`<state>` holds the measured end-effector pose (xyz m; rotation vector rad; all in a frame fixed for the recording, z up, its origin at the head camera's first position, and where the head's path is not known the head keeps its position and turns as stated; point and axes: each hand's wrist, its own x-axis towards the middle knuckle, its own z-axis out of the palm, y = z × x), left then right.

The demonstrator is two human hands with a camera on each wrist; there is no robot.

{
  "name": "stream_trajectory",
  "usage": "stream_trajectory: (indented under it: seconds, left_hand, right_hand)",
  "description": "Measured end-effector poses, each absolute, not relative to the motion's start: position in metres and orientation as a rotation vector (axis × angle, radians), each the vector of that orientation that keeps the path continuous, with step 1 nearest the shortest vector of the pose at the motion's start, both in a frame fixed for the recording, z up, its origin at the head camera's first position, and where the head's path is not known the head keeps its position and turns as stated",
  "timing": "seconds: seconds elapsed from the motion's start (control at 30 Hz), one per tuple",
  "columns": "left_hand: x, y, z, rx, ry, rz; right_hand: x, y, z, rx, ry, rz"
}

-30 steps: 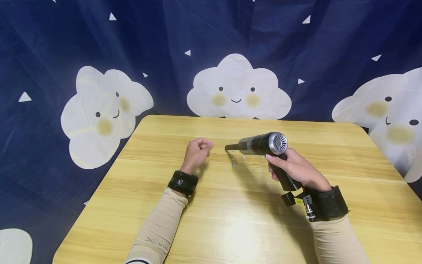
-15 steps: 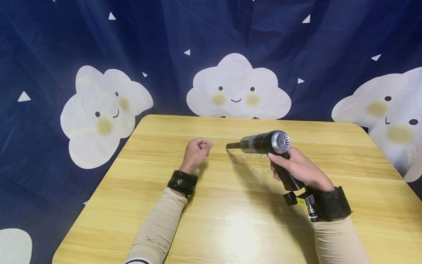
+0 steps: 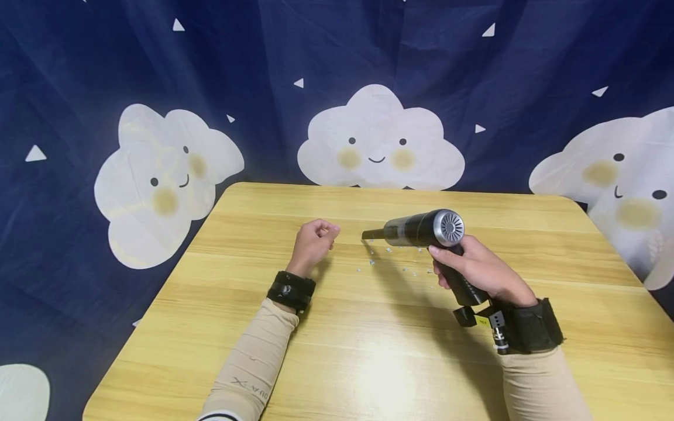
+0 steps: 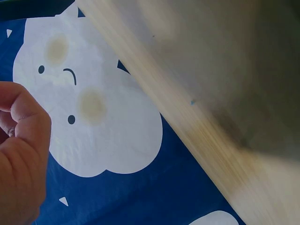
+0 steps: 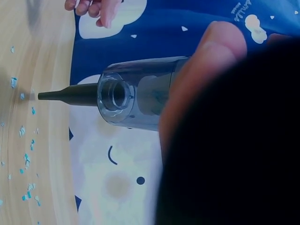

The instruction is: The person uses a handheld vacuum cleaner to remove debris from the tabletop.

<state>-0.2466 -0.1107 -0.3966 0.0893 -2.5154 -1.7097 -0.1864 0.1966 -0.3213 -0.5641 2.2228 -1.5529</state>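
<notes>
My right hand (image 3: 479, 269) grips the black handle of a handheld vacuum cleaner (image 3: 421, 228). Its narrow nozzle (image 3: 372, 234) points left, low over the table. Through the clear dust cup (image 5: 145, 93) in the right wrist view, a faint bluish patch shows. Small blue and white paper-like scraps (image 3: 372, 262) lie scattered below and in front of the nozzle; the right wrist view shows more scraps (image 5: 26, 160). To the left of the nozzle, my left hand (image 3: 313, 244) stays near the tabletop, fingers loosely curled round nothing. The left wrist view shows its curled fingers (image 4: 28, 117) at the edge.
A light wood-grain table (image 3: 210, 327) with rounded corners spans the lower view. Behind it hangs a dark blue curtain (image 3: 263, 52) printed with smiling clouds. Black straps (image 3: 534, 326) with small cameras wrap both wrists.
The vacuum cleaner and my right hand have shifted slightly to the right. My left hand keeps its place and pose.
</notes>
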Motion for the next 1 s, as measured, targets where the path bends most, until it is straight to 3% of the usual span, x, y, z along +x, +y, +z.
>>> stream_trajectory:
  seconds: [1.0]
  left_hand:
    - [-0.2464,-0.1099,-0.3962,0.096,-2.531,-1.691]
  right_hand:
    - [-0.1832,0.1966,-0.3204,-0.576,2.223,-1.541]
